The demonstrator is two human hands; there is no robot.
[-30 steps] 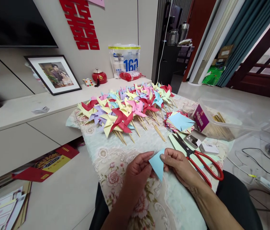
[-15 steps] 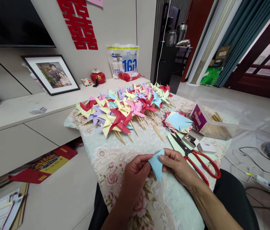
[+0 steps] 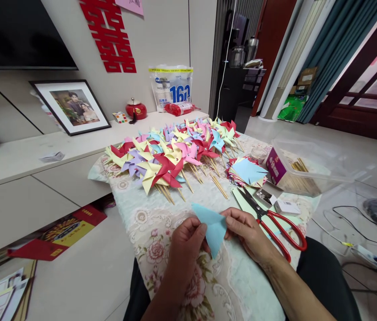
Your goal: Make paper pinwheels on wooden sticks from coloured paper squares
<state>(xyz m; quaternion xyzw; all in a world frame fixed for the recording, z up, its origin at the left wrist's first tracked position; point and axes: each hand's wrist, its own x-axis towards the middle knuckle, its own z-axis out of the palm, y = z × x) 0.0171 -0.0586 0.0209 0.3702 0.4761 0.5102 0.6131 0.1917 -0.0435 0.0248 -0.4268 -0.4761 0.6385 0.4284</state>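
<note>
Between my hands is a light blue sheet of paper (image 3: 214, 227), cut and creased, with one pointed flap standing up at the left and another pointing down. My left hand (image 3: 188, 238) pinches its left side between thumb and fingers. At the right edge, my right hand (image 3: 242, 227) grips the same paper with thumb and forefinger. Just beyond the right hand lie scissors with red handles (image 3: 270, 218), resting on pale green paper (image 3: 240, 200). Farther back is a stack of cut paper squares (image 3: 247, 171), a light blue one on top.
Many finished paper pinwheels (image 3: 175, 156) on sticks cover the far part of the flowered tablecloth (image 3: 157, 267). Loose sticks (image 3: 219, 186) lie before them. A clear plastic bin (image 3: 309, 178) with sticks stands at the right, near an open small box (image 3: 265, 196) and a white box (image 3: 287, 207).
The blue paper has opened out from a folded triangle, a flap now spreading to the upper left. My left hand has shifted slightly left and down; both hands still hold the paper.
</note>
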